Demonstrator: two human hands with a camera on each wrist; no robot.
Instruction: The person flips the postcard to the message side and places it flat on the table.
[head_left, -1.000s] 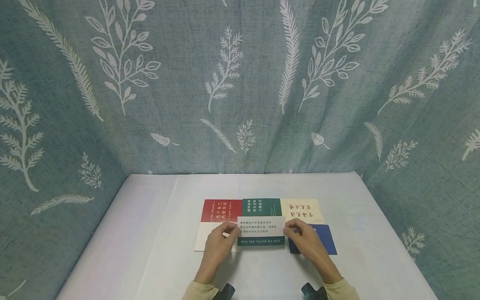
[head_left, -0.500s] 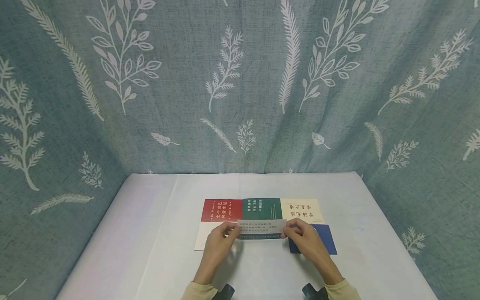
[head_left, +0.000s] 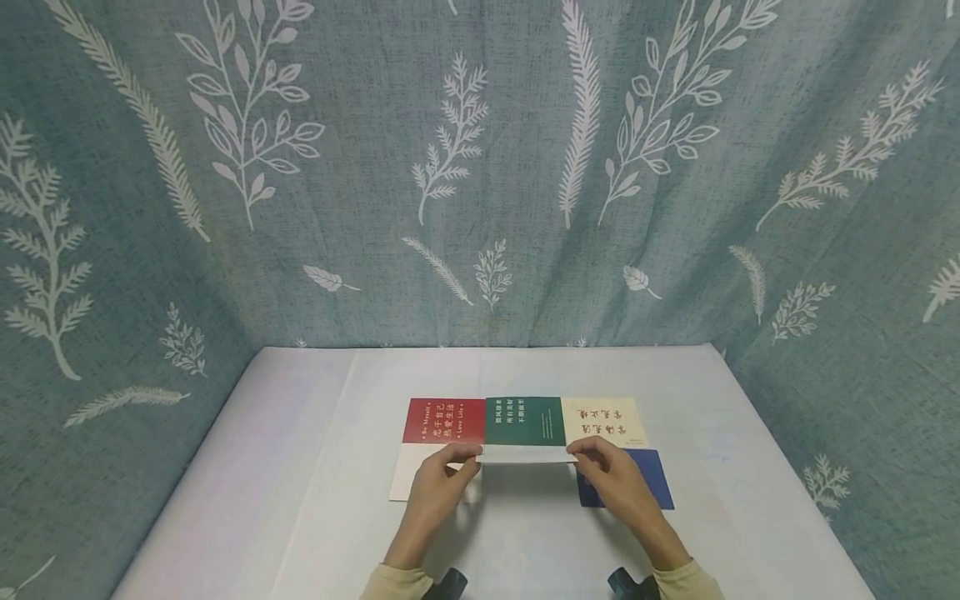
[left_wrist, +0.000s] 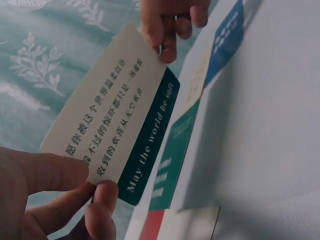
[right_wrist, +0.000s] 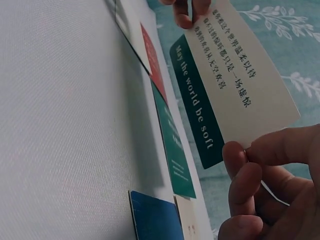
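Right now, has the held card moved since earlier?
Yes: in the head view, the held card has tilted, its upper outline lower, uncovering more of the green card.

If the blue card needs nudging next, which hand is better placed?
Probably your right hand, nearest the blue card; your left hand is by the white card opposite. Both pinch the lettered card, though, so it must let go first.

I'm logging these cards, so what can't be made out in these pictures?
Head view: printing on the held white-and-green rectangular paper card, hidden by its tilt.
Head view: part of the dark-blue rectangular card, behind the right hand.
Head view: fine print on the green rectangular card, too tiny.
Left wrist view: part of the left hand, beyond the edge.
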